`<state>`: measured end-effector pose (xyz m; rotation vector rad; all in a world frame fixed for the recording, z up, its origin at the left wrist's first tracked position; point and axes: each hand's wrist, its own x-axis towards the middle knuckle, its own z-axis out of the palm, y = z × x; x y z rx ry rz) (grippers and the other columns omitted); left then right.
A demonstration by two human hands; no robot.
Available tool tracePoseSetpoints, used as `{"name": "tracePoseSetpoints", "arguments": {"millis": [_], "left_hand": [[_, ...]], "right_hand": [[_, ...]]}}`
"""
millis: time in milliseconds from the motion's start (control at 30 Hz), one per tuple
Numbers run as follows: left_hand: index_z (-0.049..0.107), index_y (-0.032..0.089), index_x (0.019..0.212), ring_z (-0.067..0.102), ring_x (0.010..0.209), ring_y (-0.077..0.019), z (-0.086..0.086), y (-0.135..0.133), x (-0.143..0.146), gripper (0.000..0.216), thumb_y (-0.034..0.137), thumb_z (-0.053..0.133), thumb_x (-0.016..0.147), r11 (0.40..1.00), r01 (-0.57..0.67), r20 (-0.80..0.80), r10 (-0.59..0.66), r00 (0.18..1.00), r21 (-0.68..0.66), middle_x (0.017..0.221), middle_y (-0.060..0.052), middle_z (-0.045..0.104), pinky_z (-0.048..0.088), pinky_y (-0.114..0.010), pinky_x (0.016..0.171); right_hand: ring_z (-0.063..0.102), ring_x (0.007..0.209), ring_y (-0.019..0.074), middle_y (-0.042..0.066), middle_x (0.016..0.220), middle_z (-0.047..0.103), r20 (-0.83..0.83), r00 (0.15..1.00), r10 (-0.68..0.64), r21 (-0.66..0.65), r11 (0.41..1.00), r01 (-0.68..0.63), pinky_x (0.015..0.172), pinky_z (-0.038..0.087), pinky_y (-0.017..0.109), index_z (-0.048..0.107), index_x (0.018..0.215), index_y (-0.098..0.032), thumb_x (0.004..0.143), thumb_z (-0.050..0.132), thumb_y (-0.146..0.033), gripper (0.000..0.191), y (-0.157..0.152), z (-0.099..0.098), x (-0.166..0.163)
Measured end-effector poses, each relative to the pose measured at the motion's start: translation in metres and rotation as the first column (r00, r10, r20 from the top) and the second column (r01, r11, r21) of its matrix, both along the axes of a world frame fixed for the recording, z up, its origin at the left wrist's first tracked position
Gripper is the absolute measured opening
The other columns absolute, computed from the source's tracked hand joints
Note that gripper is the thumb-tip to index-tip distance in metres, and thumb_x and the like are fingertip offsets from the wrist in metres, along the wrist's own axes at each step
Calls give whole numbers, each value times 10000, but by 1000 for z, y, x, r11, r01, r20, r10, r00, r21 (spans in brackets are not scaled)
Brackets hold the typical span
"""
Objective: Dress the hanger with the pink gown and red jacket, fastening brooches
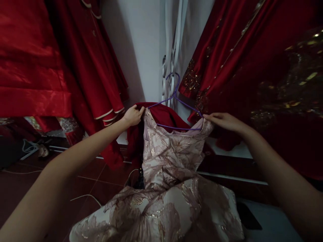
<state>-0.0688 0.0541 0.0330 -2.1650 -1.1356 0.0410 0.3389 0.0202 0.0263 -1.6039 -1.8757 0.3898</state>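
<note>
A pale pink brocade dress with gold floral patterning hangs from a purple hanger. The hanger's hook is up against a white metal rack with loops. At the dress's left shoulder strap, my left hand is closed with thumb and fingers pinching the fabric. My right hand pinches the right shoulder, fingers pressed together near the hanger's end. The skirt spreads wide toward me at the bottom of the view. Red cloth shows behind the neckline.
Red garments hang on the left, some with pale trim. More red garments with gold sequins hang on the right. A pale wall stands behind the rack. Thin white hangers lie on the reddish tiled floor.
</note>
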Motion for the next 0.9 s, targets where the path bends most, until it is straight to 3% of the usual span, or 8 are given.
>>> {"name": "tracePoseSetpoints", "arguments": {"millis": [100,300,467,600,700,767,833,900], "left_hand": [[445,55,1198,618,769,-219,2,1,2,466,263,395,785,999,26,57,-25,998,-28,854,-154,675,274,-351,875],[524,162,1091,581,795,-170,11,4,-4,333,273,328,845,962,142,179,-101,979,-232,816,-57,641,303,-328,892],[602,168,905,521,910,-188,15,1,-4,388,412,300,888,945,233,375,-135,917,-229,929,-85,541,369,-312,840],[577,184,860,528,741,-143,13,-7,-3,435,467,250,905,912,298,526,-113,843,-281,807,-37,557,388,-249,698],[579,181,821,502,629,-126,7,-15,-6,483,500,226,903,927,290,623,-85,778,-236,708,-17,573,348,-228,597],[592,177,835,512,633,-127,-1,-18,-10,502,505,217,904,943,269,678,-69,732,-195,715,-19,598,338,-223,588],[601,183,910,550,687,-140,-11,-20,-15,500,500,214,906,964,209,725,-26,689,-164,785,-27,634,346,-219,605],[601,192,973,582,736,-159,-26,-22,-23,499,494,210,909,981,98,743,60,667,-168,836,-40,653,355,-221,620]], "right_hand": [[518,706,130,90,842,648,-74,997,6,-46,999,-9,688,380,243,644,831,-138,777,524,-525,409,1,-8,0],[542,856,133,94,967,636,-166,986,7,205,978,28,786,375,220,609,946,-150,836,512,-296,207,4,-21,-6],[542,870,136,96,982,631,-197,980,2,278,959,54,801,377,219,596,954,-163,836,508,-262,178,8,-28,-8],[542,818,137,93,938,634,-189,982,21,284,958,34,760,386,221,594,930,-168,823,523,-277,168,9,-30,-13],[539,768,133,89,883,640,-154,986,64,317,948,-11,722,389,224,604,892,-163,806,543,-295,168,9,-30,-15],[549,784,141,101,895,647,-190,982,23,362,931,48,732,396,233,609,877,-160,804,538,-301,174,10,-32,-12],[564,803,152,121,927,650,-295,951,-97,378,902,209,741,408,246,611,873,-154,798,537,-294,175,11,-40,-6],[573,766,159,129,908,654,-420,866,-273,279,869,409,712,423,262,612,844,-145,778,543,-255,145,9,-53,1]]}}
